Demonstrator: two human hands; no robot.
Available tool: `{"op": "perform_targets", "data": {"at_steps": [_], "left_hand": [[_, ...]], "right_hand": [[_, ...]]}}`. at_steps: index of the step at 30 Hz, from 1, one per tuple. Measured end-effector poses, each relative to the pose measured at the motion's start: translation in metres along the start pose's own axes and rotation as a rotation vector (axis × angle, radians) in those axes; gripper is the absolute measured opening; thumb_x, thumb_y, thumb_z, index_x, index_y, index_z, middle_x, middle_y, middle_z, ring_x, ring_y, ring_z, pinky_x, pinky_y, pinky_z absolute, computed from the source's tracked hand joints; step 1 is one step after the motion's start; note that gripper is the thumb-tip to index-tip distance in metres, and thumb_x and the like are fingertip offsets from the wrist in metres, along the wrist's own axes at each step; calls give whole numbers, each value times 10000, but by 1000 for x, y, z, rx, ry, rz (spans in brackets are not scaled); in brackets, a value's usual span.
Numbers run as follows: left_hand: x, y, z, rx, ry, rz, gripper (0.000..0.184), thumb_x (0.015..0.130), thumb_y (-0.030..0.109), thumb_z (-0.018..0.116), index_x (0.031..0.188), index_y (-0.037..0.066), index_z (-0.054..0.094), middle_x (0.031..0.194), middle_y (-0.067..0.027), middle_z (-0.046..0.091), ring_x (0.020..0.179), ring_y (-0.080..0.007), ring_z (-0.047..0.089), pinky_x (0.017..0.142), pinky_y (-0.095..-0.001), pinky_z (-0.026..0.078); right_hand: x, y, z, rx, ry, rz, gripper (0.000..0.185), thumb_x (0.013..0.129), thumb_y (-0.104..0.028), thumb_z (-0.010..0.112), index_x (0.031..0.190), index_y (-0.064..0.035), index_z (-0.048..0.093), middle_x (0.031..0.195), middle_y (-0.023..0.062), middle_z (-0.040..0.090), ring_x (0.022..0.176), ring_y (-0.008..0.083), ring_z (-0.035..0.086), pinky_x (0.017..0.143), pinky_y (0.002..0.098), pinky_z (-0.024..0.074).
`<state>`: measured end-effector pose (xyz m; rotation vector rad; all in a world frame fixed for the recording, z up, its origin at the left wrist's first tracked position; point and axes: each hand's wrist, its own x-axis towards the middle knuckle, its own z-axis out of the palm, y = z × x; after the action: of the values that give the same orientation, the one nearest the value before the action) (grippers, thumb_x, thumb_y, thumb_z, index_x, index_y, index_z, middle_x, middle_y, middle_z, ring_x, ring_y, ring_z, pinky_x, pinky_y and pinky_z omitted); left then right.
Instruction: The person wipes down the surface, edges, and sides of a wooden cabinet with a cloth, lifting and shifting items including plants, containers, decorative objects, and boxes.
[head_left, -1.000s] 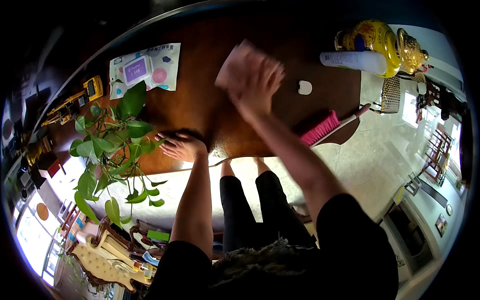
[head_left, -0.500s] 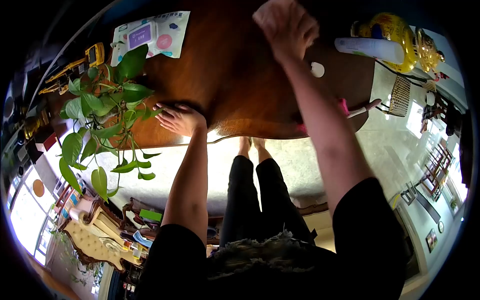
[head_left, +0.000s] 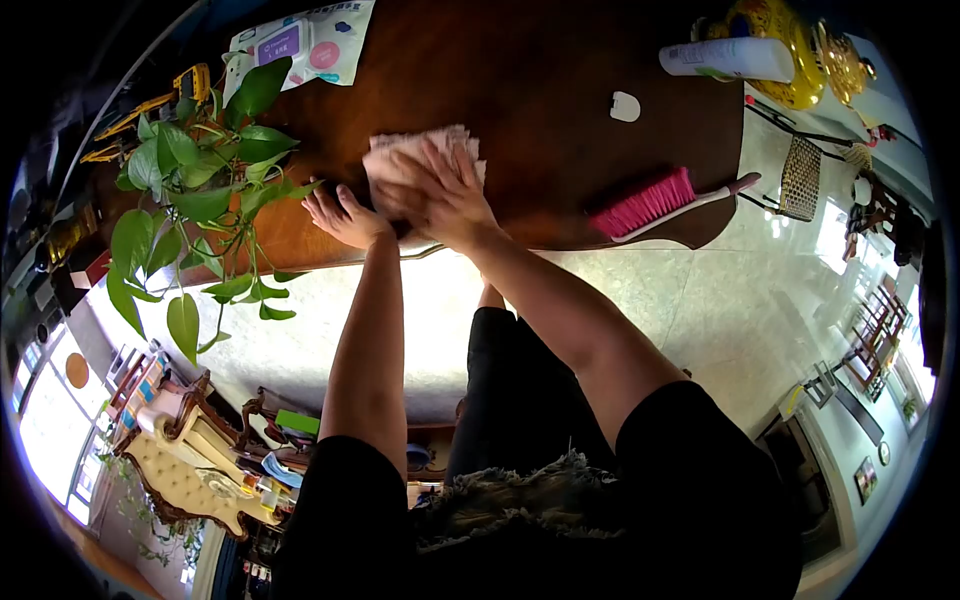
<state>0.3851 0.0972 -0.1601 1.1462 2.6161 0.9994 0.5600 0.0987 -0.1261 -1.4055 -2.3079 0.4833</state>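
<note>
My right hand (head_left: 445, 200) lies spread on a pale pink cloth (head_left: 400, 150), pressing it flat on the dark brown wooden table (head_left: 540, 150) near its front edge. Just left of the cloth, my left hand (head_left: 345, 215) rests on the tabletop with its fingers apart and nothing in it. A leafy green plant (head_left: 205, 203) stands close to the left hand's fingertips. To the right lies a brush with pink bristles (head_left: 645, 203) and a pale handle, by the table's edge.
A wipes packet (head_left: 325, 50) lies at the back left, near a yellow toy excavator (head_left: 190, 82). A small white object (head_left: 625, 107) is right of centre. At the back right are a white bottle (head_left: 725, 59) and a golden pot (head_left: 800, 92). A woven chair (head_left: 800, 178) stands beyond.
My right hand has swept with the cloth from the far right of the table back toward me and left, beside my left hand. The left hand has stayed by the front edge. The view has shifted.
</note>
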Motion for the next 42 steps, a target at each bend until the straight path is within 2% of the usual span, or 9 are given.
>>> {"op": "perform_targets", "data": {"at_steps": [7,12,17,20,23,31,35,38,42], "left_hand": [[-27,-4,-55,-245,-219,26,523,965,204,677,1425,-11,556,1427,-210,563,1309,-386,530,1127,-490,403],[-105,17,-86,-251,-432,127,288,999,-26,604,1286,-26,632,1264,-169,695,1153,-254,671,1034,-373,507],[-141,125,-88,-270,-831,169,338,980,37,632,1318,37,627,1270,-155,664,1108,-281,668,950,-372,531],[-137,167,-35,-153,-942,527,534,945,109,703,1450,67,535,1292,-202,604,1100,-336,649,953,-416,553],[-143,212,24,-164,-899,687,720,907,112,727,1549,111,402,1467,-242,499,1272,-442,555,1042,-481,515],[-148,296,115,78,-872,924,609,875,127,735,1447,231,555,1455,-106,526,1270,-366,558,1015,-436,551],[-118,285,120,174,-832,697,450,874,143,745,1311,218,669,1242,-98,638,1169,-323,613,930,-438,567],[-88,246,115,-602,-831,-176,419,886,158,748,1298,180,674,1202,-117,658,1126,-343,625,929,-447,558],[-61,224,83,425,-282,935,223,986,243,704,1192,157,699,1119,-51,666,1031,-176,636,763,-293,578]], "right_hand": [[-100,38,-25,-438,-8,-195,547,976,-359,496,1523,-368,495,1724,-66,247,1606,253,162,1315,538,46],[-153,48,-29,-284,-94,118,561,958,-321,501,1520,-320,493,1702,-148,259,1596,193,177,1336,483,80],[-157,51,-55,-456,-93,23,678,969,-322,525,1618,-357,335,1725,-119,194,1608,216,122,1332,489,43],[-196,58,48,-463,-303,356,753,1028,-313,513,1677,-293,133,1754,-47,54,1614,245,63,1333,461,72],[-188,60,41,-124,-141,391,608,1059,-306,465,1625,-217,261,1685,10,241,1578,222,177,1299,419,199],[-177,65,11,-4,60,248,393,1098,-254,390,1481,-192,452,1555,-17,437,1459,85,386,1286,330,238],[-174,64,-20,-474,-36,0,388,1024,-289,466,1406,-316,530,1569,-80,427,1522,153,335,1323,487,163],[-147,66,-62,-308,48,-7,447,1003,-299,479,1443,-350,543,1623,-90,387,1540,149,306,1324,467,141],[-169,66,-24,-490,-125,-42,487,1074,-325,396,1560,-349,418,1676,-109,296,1572,142,227,1334,469,113]]}}
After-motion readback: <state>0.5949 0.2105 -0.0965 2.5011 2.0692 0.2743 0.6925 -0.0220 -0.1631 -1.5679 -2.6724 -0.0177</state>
